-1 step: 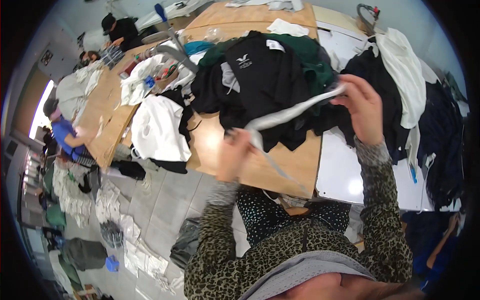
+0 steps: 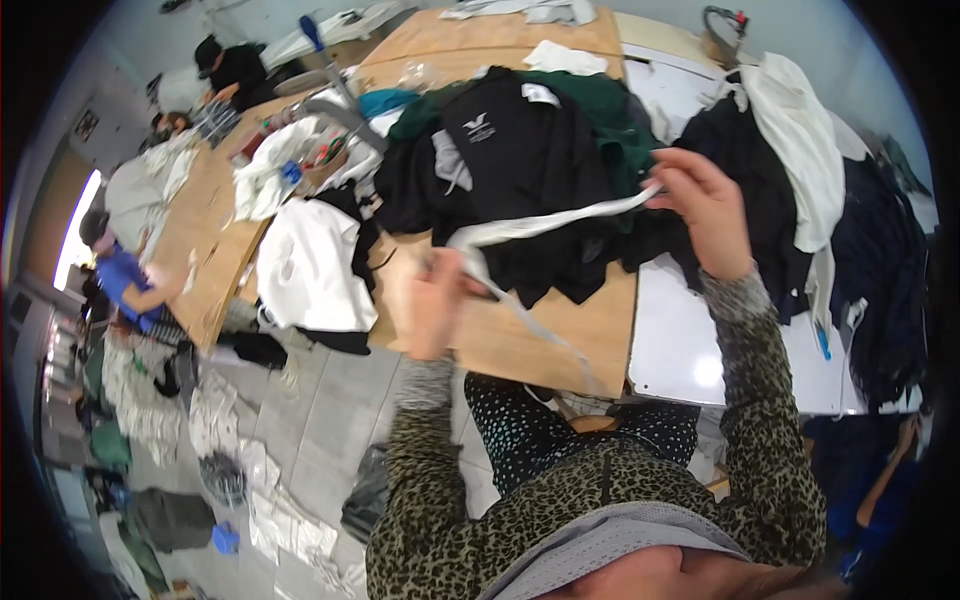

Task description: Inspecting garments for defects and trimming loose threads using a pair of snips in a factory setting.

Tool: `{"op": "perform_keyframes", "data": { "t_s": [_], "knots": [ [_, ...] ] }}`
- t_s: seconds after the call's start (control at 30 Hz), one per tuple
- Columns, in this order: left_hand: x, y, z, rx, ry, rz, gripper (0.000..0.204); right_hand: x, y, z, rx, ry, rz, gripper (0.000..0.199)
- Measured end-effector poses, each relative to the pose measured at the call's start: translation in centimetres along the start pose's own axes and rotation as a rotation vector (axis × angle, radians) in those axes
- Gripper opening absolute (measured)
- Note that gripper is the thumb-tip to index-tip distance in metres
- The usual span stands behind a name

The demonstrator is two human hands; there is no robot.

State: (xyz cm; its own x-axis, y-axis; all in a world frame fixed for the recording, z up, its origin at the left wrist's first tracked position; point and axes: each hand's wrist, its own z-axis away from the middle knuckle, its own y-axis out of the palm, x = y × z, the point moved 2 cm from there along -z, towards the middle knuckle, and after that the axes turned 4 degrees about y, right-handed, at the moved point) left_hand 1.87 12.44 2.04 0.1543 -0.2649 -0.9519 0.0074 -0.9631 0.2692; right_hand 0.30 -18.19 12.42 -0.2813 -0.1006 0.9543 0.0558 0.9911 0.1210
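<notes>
A narrow white fabric strip (image 2: 555,223) stretches between my hands above the front of the table. My right hand (image 2: 708,215) pinches its right end between thumb and fingers. My left hand (image 2: 436,305), smeared by motion, is closed around the strip near a bend. From there a loose tail hangs toward the table's front edge. Something dark shows at the left fingertips, too blurred to make out. Behind the strip lies a heap of garments, with a black top (image 2: 530,140) bearing a small white print uppermost and a dark green garment (image 2: 622,125) under it.
White garments (image 2: 310,260) hang over the table's left edge. Dark clothes and a white garment (image 2: 795,150) lie on the white tabletop at right. A grey metal arm with a blue handle (image 2: 311,32) stands behind. Two people (image 2: 130,275) (image 2: 230,72) work at left.
Both hands have shifted left with the strip between them, the left hand a little more. The view has tilted slightly. My hold on the strip looks the same.
</notes>
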Motion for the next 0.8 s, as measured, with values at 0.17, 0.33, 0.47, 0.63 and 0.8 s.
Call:
{"op": "perform_keyframes", "data": {
  "t_s": [0.17,0.33,0.47,0.63,0.8],
  "knots": [
    [-2.4,-8.3,-8.5,-0.313,0.134,-0.036,0.017,-10.6,-6.1,-4.3,-0.215,0.264,-0.15,0.014],
    [5.9,-15.4,-10.2,-0.428,0.219,-0.535,0.019,-16.0,-8.5,-7.5,-0.47,0.298,0.025,0.014],
    [11.4,-11.4,-5.6,-0.369,0.32,-1.039,0.017,-17.0,-10.7,-11.9,-0.495,-0.123,0.978,0.026],
    [16.4,-7.6,0.1,-0.282,0.244,-0.817,0.018,-18.7,-10.2,-15.6,-0.077,0.147,1.413,0.036],
    [17.9,-6.9,1.9,-0.266,0.207,-0.772,0.017,-15.6,-12.4,-19.2,-0.042,-0.051,1.251,0.029]
  ]
}}
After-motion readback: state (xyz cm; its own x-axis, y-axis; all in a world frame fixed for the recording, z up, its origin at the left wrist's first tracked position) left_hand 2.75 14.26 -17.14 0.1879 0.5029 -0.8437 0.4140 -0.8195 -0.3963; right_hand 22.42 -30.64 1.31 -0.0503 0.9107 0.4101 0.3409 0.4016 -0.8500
